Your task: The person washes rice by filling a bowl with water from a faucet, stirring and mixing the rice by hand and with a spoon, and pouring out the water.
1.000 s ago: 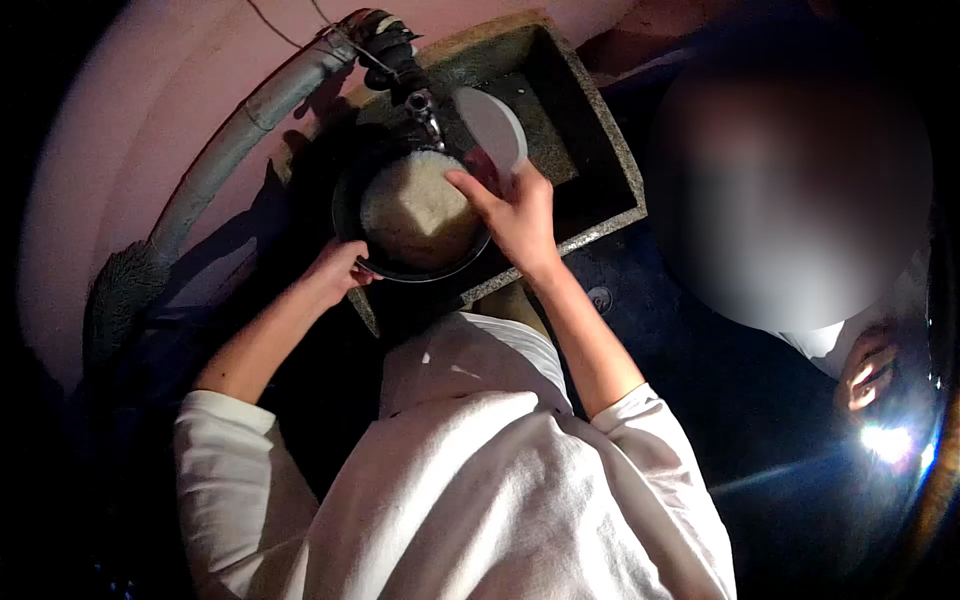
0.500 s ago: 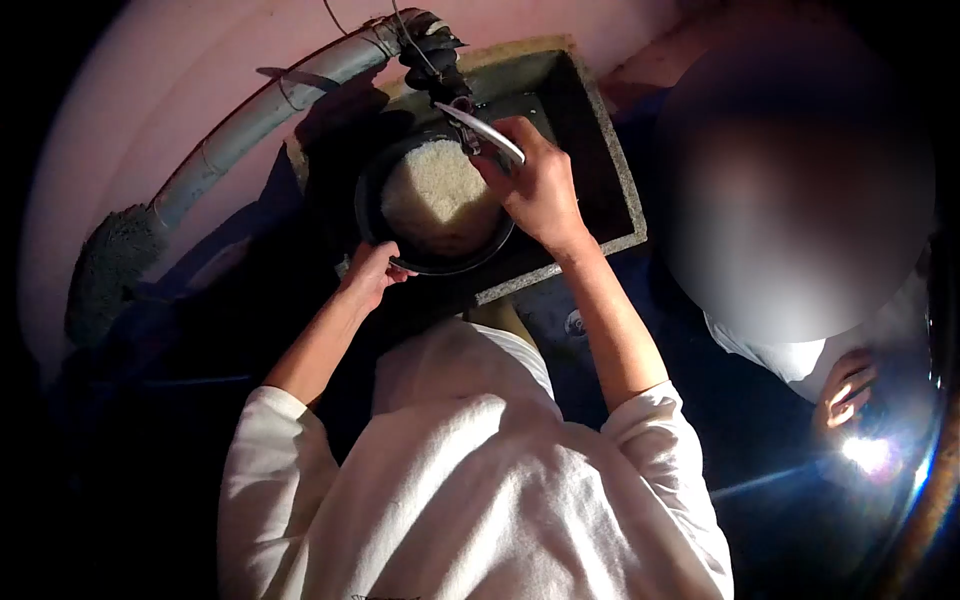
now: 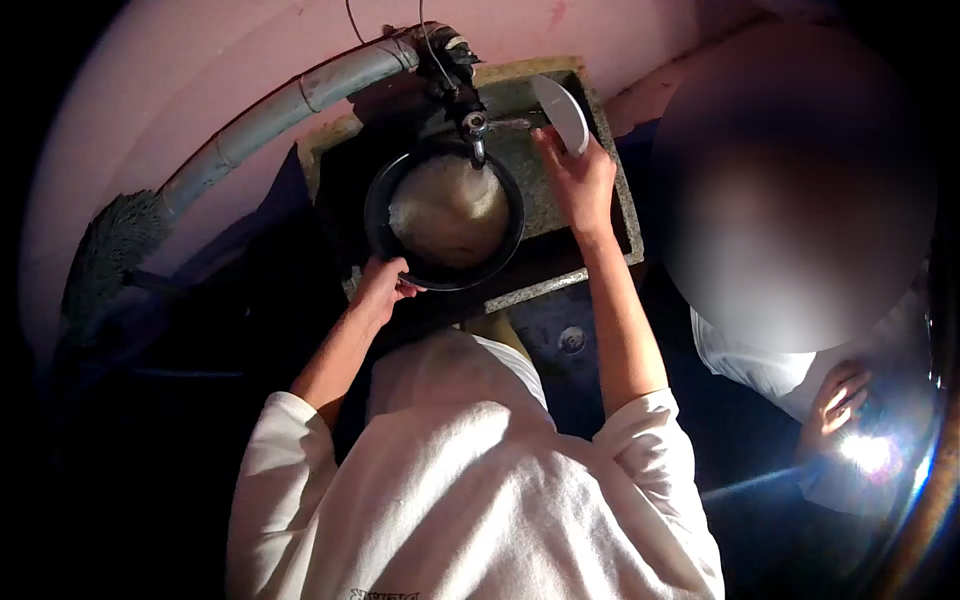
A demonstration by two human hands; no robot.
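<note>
A dark round pot stands in the sink under the tap. Inside it, pale rice lies under cloudy water, and a stream seems to fall from the spout. My left hand is closed on the pot's near-left rim, thumb over the edge. To the right of the tap, my right hand grips a thin white piece with a rounded edge, tilted up. Whether that is a small plate or a flat scoop, I cannot tell.
The stone sink has a rough rim. A grey pipe curves along the pink wall, with brush-like bristles below it. At right, another person's hand is beside a bright light. A floor drain lies below.
My right hand has moved right, away from the tap, with the white piece turned more upright. Water now covers the rice, which was a dry-looking white mound. My left hand stays on the rim.
</note>
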